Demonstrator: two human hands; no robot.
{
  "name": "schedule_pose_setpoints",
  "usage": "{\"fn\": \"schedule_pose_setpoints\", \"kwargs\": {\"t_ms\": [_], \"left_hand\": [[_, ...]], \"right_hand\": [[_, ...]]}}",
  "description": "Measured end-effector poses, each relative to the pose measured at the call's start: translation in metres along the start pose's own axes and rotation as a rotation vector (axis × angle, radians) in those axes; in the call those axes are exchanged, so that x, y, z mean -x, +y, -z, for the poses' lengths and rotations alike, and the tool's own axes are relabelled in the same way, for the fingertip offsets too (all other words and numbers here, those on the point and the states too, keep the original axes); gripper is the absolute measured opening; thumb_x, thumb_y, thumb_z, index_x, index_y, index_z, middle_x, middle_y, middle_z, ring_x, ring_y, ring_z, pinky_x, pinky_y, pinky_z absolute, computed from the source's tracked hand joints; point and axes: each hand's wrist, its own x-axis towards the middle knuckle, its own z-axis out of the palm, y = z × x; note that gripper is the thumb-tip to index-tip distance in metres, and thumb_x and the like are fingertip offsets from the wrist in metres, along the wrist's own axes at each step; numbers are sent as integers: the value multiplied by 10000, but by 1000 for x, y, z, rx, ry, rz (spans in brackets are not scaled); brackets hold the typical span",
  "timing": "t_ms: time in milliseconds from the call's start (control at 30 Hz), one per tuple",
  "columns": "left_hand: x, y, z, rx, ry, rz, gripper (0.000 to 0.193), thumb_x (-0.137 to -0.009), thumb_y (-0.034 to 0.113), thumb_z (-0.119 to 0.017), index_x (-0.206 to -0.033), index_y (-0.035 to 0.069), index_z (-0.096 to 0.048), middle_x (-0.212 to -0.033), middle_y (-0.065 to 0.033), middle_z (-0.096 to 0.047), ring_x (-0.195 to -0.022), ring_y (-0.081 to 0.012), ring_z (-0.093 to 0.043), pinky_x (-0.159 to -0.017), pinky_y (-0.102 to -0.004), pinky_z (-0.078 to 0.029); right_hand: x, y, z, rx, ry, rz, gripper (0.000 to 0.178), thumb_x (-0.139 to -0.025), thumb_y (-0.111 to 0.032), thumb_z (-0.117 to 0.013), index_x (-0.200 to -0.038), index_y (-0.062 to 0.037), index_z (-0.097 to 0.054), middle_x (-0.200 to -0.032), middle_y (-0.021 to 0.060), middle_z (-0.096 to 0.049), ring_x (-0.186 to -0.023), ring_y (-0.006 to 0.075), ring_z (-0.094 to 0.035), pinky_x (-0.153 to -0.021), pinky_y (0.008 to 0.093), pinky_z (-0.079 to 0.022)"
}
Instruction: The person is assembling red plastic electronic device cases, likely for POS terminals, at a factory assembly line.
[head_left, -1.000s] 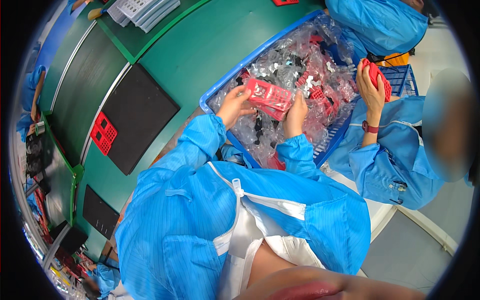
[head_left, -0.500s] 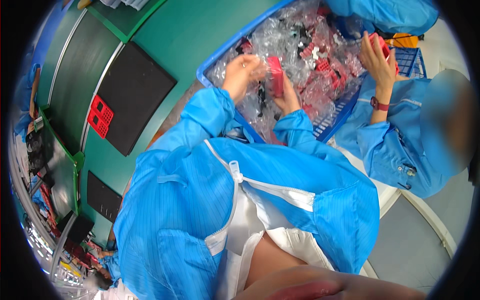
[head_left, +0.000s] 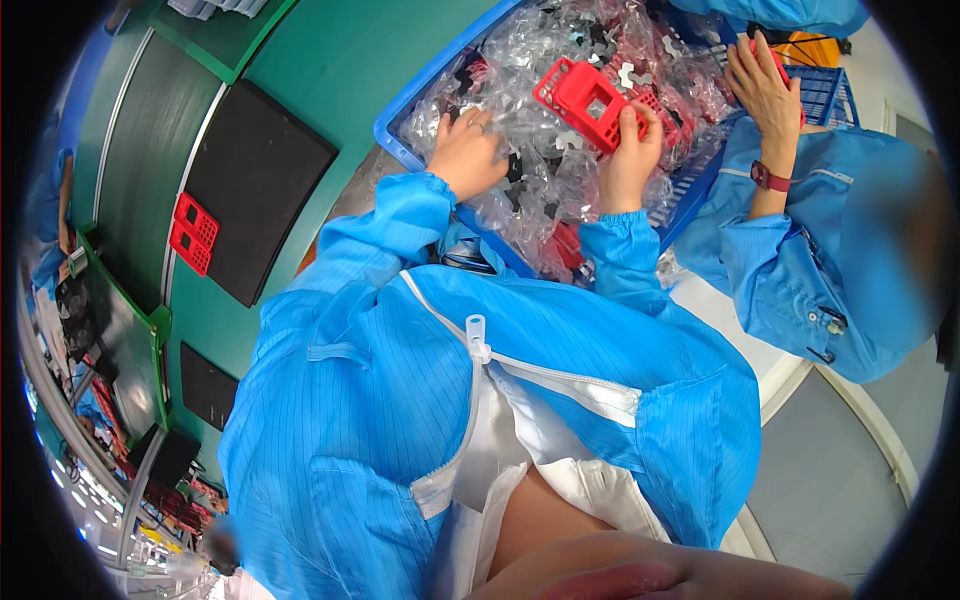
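Note:
My right hand [head_left: 630,160] grips a red plastic part [head_left: 590,103] by its lower right end, holding it above the bin. The part is flat and oblong, with a square window and rows of small holes. At the bin's left side, my left hand [head_left: 468,155] rests among clear plastic bags [head_left: 530,50], its fingers curled and their tips partly hidden. Whether it holds a bag there does not show. The blue bin [head_left: 400,145] is heaped with crumpled bags and red, black and white pieces.
A co-worker's hand [head_left: 768,95] holds another red piece at the right. On the green bench [head_left: 330,70] lies a black mat [head_left: 260,190] with two joined red parts [head_left: 193,235] at its left edge. A smaller black mat [head_left: 208,385] lies nearer. A blue crate [head_left: 835,110] stands behind the co-worker.
The red part has turned broad face up and moved up and right with my right hand. My left hand has drawn away from it, down onto the bags.

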Motion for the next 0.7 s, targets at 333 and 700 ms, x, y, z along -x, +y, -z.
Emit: {"fn": "schedule_pose_setpoints", "kwargs": {"t_ms": [333, 700], "left_hand": [[22, 78, 97, 1500, 410, -125, 465, -941, 214, -528, -1340, 10, -402, -1260, -164, -557, -1181, -299, -548, -921, -409, -504], [74, 99, 151, 1872, 389, 171, 526, -1015, 390, -274, -1344, 6, -418, -1245, -193, -571, -1090, -296, -613, -887, -400, -535]], "right_hand": [[90, -93, -80, -254, -277, -99, 314, -927, -144, -582, -1194, -20, -471, -1102, 89, -539, -1017, 148, -523, -875, 288, -435], [100, 78, 0, 688, -1044, 8, 382, -863, -341, -552, -1097, -41, -579, -1096, 143, -608, -998, 286, -598, -792, 412, -486]]}}
